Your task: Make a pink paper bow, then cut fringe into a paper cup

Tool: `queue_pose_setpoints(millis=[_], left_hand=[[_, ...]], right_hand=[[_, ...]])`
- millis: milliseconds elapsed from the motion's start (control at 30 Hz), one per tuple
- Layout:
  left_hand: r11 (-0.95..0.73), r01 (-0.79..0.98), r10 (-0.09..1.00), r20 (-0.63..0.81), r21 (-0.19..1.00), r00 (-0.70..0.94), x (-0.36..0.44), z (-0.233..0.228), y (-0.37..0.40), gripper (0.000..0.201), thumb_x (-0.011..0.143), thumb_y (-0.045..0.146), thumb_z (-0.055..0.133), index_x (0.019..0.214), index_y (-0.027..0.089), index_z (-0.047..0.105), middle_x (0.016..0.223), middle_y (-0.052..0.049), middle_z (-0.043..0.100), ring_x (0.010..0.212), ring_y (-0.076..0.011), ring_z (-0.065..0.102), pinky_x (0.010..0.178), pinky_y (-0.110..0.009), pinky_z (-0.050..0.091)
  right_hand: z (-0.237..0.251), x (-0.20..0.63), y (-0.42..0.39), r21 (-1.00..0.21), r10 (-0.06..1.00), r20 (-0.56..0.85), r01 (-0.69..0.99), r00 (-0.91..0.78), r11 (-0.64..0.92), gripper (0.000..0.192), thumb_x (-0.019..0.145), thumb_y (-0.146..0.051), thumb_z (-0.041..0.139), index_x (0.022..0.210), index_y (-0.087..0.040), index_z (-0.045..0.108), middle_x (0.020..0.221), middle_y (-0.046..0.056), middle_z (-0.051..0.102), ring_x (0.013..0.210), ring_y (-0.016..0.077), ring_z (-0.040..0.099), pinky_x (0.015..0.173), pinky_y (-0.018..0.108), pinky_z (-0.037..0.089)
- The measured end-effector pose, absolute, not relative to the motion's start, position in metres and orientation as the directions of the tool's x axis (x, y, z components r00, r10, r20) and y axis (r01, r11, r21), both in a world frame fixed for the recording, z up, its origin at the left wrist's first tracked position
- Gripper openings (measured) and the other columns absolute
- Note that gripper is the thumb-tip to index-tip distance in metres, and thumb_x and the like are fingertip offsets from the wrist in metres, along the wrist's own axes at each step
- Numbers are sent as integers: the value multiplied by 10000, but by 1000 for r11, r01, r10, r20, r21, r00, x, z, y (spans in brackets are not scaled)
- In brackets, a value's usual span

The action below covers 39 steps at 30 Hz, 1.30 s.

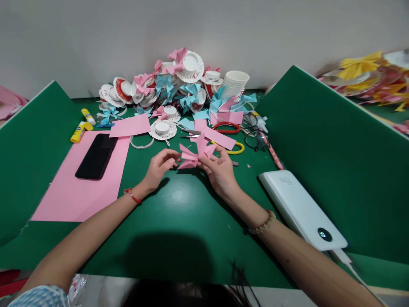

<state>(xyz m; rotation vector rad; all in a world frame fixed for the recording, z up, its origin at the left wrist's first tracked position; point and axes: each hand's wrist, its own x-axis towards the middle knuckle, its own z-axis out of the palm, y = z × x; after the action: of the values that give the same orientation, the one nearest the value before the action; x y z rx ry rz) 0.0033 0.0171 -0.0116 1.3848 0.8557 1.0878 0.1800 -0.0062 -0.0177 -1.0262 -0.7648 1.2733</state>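
A folded pink paper bow [194, 155] sits just above the green table between my hands. My left hand [159, 167] pinches its left wing with curled fingers. My right hand [219, 169] grips the bow's middle and right side from below. Both wrists wear bracelets. Scissors [189, 134] lie just beyond the bow, among loose pink paper strips [220, 137].
A black phone [96, 156] rests on a large pink sheet [76, 187] at left, by yellow glue sticks [79, 131]. A white power bank [300, 209] lies at right. Paper cups [234, 83], decorated plates and bows pile at the back. Red and yellow rings [227, 127], glasses [255, 138].
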Motion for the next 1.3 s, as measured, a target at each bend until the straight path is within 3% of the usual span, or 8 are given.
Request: queue_pose_setpoints(millis=[133, 267, 433, 600, 733, 933, 1100, 1300], left_hand=[[-93, -46, 921, 103, 995, 375, 7, -11, 14, 441, 653, 308, 767, 1019, 180, 556, 970, -48, 668, 832, -125, 639, 740, -237, 478], [-2, -80, 904, 36, 997, 426, 8, -10, 16, 494, 620, 229, 792, 1012, 177, 496, 825, -14, 687, 727, -106, 643, 732, -243, 497], [68, -153, 946, -15, 986, 323, 8, -9, 18, 511, 576, 220, 810, 961, 173, 477, 689, 39, 664, 622, -90, 642, 662, -216, 498], [110, -217, 946, -36, 970, 321, 6, -8, 20, 429, 560, 153, 741, 897, 166, 475, 599, 71, 630, 513, -66, 584, 554, -184, 449], [135, -238, 946, -54, 962, 319, 4, -9, 21, 442, 574, 152, 685, 931, 186, 427, 530, 87, 603, 474, -68, 548, 522, -181, 404], [14, -259, 969, 51, 966, 243, 8, -9, 19, 484, 661, 178, 663, 1036, 228, 361, 622, 82, 611, 507, -69, 562, 559, -194, 438], [-240, -32, 934, 240, 970, 266, 10, -9, 12, 210, 709, 211, 697, 891, 178, 598, 817, -8, 665, 729, -98, 628, 710, -231, 509], [-248, 51, 945, 229, 968, 235, 8, -9, 8, 130, 679, 237, 745, 771, 154, 705, 792, -45, 725, 724, -133, 663, 737, -285, 556]], right_hand=[[-16, 177, -9, -894, 981, -120, -446, 150, -41, 612, 557, -301, 828, 995, -281, 402, 658, -100, 631, 604, 126, 673, 592, 247, 544], [-17, 171, -14, -854, 984, -166, -509, 59, -113, 594, 522, -323, 865, 941, -268, 448, 707, -69, 688, 686, 160, 718, 652, 288, 584], [-18, 165, -20, -860, 984, -178, -488, 10, -150, 490, 511, -361, 885, 802, -227, 515, 682, -36, 707, 683, 164, 716, 696, 305, 591], [-16, 176, -13, -925, 996, 19, -376, 85, 50, 476, 581, -298, 851, 942, -269, 542, 907, -23, 734, 801, 126, 698, 740, 248, 561], [-17, 182, -8, -964, 977, 211, -172, -41, 201, 335, 645, -249, 804, 923, -260, 615, 880, -2, 715, 889, 165, 692, 767, 281, 554], [-20, 180, -11, -967, 967, 256, 9, -12, 256, 101, 706, -264, 752, 787, -210, 725, 840, 35, 737, 816, 184, 692, 787, 338, 567], [-17, 180, -14, -965, 964, 259, 54, 61, 256, 79, 693, -221, 752, 770, -215, 770, 802, 35, 762, 767, 183, 701, 723, 315, 574], [-11, 178, -16, -972, 970, 231, 46, 77, 228, 100, 648, -196, 780, 742, -231, 787, 754, 21, 771, 717, 181, 709, 692, 300, 577]])
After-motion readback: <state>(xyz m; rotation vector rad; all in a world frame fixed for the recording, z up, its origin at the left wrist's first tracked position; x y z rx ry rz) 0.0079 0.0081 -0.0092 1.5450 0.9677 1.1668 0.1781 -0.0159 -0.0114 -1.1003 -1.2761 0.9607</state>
